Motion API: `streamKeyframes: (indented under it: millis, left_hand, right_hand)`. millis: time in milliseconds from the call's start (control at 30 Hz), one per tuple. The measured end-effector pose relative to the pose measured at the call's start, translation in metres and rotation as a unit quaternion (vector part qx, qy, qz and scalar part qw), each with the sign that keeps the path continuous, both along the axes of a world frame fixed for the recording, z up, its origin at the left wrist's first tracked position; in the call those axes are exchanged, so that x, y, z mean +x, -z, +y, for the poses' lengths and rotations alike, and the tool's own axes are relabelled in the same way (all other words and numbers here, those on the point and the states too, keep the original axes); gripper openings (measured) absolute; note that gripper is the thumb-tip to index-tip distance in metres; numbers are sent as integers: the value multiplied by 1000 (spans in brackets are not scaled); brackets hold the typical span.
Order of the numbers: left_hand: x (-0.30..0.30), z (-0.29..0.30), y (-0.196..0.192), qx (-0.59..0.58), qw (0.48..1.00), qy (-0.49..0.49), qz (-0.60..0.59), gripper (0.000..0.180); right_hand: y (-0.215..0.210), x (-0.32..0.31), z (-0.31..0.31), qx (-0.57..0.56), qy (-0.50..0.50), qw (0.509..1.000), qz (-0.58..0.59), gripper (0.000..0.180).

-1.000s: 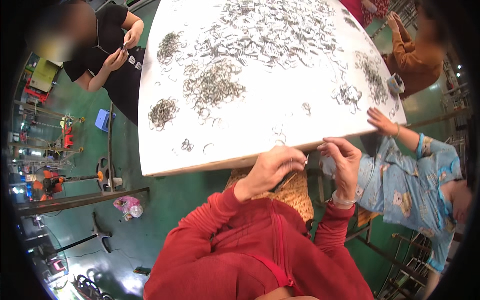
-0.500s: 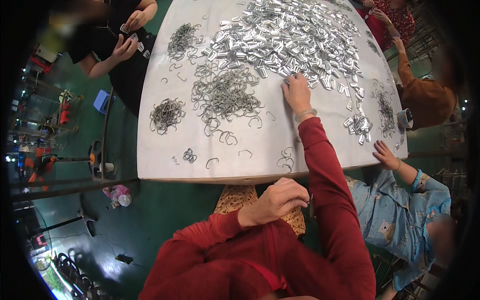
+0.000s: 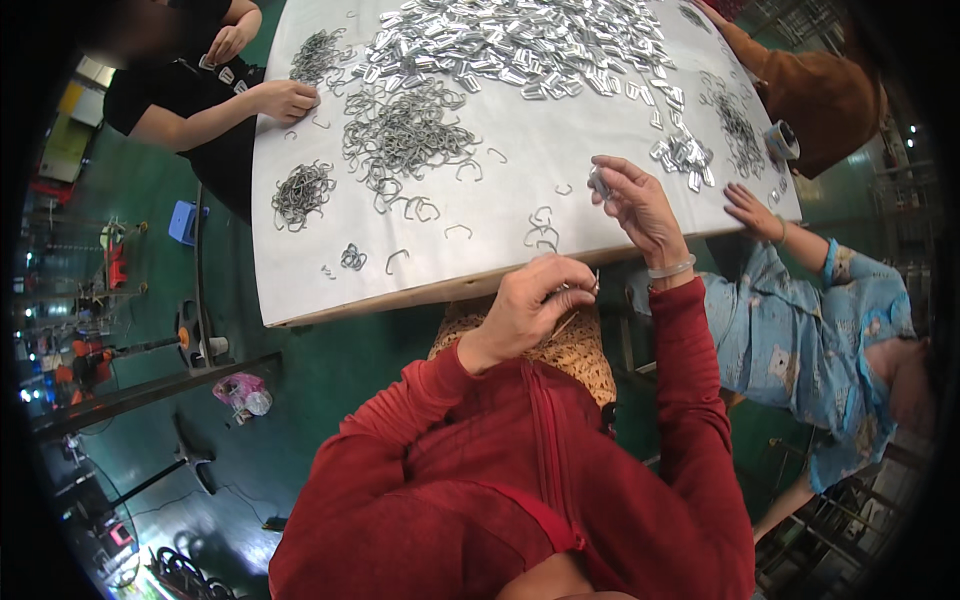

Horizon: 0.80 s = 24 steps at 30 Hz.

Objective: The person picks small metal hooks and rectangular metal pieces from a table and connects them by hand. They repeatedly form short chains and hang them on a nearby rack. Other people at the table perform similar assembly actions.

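Observation:
My right hand (image 3: 645,212) is raised over the table's near edge, thumb and fingers pinching a small silver metal buckle-like piece (image 3: 599,184). Closer to my body, just off the edge, my left hand (image 3: 535,302) is closed, knuckles up. A sliver of thin metal (image 3: 597,283) shows at its fingertips; the rest is hidden by the fingers. Farther off on the white tabletop (image 3: 520,215) spreads a large heap of shiny flat slotted pieces (image 3: 520,45). Left of my hands lies a pile of bent wire hooks (image 3: 405,130).
Smaller hook piles (image 3: 303,195) and a few loose hooks (image 3: 541,230) lie around. A small cluster of silver pieces (image 3: 685,155) sits to the right. Co-workers' hands rest at the left edge (image 3: 285,100) and right edge (image 3: 755,213). A tape roll (image 3: 782,141) stands at right.
My right hand has drawn back from the big heap toward me, now with a silver piece in its fingers. My left hand stays closed. The left co-worker's hand has reached to the table.

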<state>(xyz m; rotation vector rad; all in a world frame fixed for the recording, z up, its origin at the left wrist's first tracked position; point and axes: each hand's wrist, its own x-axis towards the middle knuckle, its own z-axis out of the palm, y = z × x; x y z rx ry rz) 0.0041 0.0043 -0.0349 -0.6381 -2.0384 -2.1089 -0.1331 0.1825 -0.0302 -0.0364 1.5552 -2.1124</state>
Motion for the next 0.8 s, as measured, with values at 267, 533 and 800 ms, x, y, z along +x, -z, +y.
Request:
streamKeyframes:
  millis: [267, 533, 800]
  left_hand:
    - [-2, 8, 12, -48, 999, -13, 7, 10]
    - [6, 12, 10, -115, 990, -43, 64, 11]
    - [15, 9, 7, -139, 984, -90, 61, 13]
  right_hand:
    - [-45, 62, 20, 245, -125, 954, 122, 26]
    - [-71, 82, 12, 223, -126, 956, 143, 50]
    - [-62, 99, 7, 204, -26, 964, 171, 26]
